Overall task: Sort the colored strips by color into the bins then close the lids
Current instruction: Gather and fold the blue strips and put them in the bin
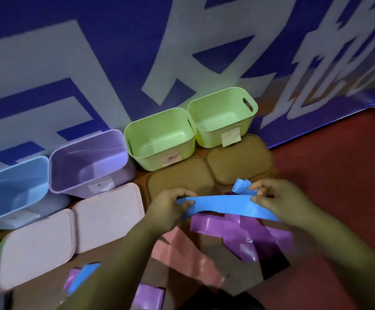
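Open bins in the far row: blue bin leftmost, purple bin, green bins right. Lids lie just near of them. Purple strips and pink strip lie loose, near. Blue strip is stretched between left hand and right hand, each pinching an end. Sorting is barely begun; next, probably carry it left to the blue bin.

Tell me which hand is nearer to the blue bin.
Left. The left hand pinches one end of the blue strip, right of the blue bin; the right hand pinches the other end, farther right.
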Tool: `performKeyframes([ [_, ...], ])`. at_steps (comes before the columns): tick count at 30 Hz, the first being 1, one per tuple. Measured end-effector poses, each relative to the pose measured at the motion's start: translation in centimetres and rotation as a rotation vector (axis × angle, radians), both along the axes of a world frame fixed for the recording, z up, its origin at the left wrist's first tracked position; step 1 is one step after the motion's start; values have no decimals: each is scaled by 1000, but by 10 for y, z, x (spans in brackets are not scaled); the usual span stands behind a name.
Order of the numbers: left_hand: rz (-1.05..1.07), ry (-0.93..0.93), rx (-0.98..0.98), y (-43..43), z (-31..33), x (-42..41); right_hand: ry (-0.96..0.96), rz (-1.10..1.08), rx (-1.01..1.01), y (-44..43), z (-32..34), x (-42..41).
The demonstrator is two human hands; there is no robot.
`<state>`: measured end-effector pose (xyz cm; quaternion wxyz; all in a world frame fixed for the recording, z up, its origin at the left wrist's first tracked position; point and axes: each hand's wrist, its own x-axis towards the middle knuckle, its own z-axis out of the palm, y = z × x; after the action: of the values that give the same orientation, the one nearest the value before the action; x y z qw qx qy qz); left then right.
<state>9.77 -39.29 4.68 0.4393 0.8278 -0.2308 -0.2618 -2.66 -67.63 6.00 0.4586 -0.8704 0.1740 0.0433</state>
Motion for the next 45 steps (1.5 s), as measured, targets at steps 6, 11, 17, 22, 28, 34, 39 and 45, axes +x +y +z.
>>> performKeyframes([
  [6, -185, -14, 162, -116, -26, 16, 93, -177, -100, -73, -39, -29],
  [11, -285, -51, 251, -174, -47, 21, 166, -216, -195, -106, -65, -41],
  [17, -291, -77, 346, -204, -73, 29, 220, -283, -272, -118, -83, -43],
  [22, -280, -166, 372, -189, -76, 38, 205, -305, -273, -106, -79, -43],
  [28, -156, -200, 218, -101, -58, 39, 117, -196, -313, -49, -66, -18],
  [34, 122, -121, 170, 30, -49, 9, 3, 127, -242, 64, -50, 17],
  [39, 387, -68, 235, 143, -51, -33, 11, 438, -206, 172, -49, 26],
  [45, 597, 33, 316, 257, -60, -71, 38, 672, -255, 280, -61, 27],
])
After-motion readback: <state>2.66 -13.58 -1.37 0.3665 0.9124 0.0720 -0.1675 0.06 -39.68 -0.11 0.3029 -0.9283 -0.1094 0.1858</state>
